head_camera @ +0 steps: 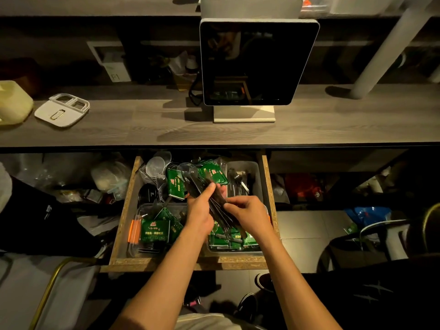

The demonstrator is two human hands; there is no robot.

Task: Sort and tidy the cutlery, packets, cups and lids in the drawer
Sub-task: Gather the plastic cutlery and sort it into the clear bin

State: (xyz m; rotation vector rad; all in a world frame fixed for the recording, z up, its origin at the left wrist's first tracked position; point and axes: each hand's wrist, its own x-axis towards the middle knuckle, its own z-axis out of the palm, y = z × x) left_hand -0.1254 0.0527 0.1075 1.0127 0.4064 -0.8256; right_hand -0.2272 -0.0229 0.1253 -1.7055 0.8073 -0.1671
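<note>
Both hands work over the open drawer point(119, 234), gathering a bundle of dark cutlery point(214, 201), probably wrapped plastic pieces, though the dim light makes that uncertain. The left hand point(200, 213) grips the bundle with its thumb on top; the right hand point(247, 214) pinches its near end. Green packets point(154, 231) lie loose in clear trays around them, clear cups point(154, 164) at the back left. Next the bundle needs squaring and setting in one compartment, perhaps the grey bin point(253, 166) holding spoons.

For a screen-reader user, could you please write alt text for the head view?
Both hands, left and right, hold a bundle of dark cutlery over an open drawer of green packets, clear cups and bins. A dark screen stands on the counter above.
</note>
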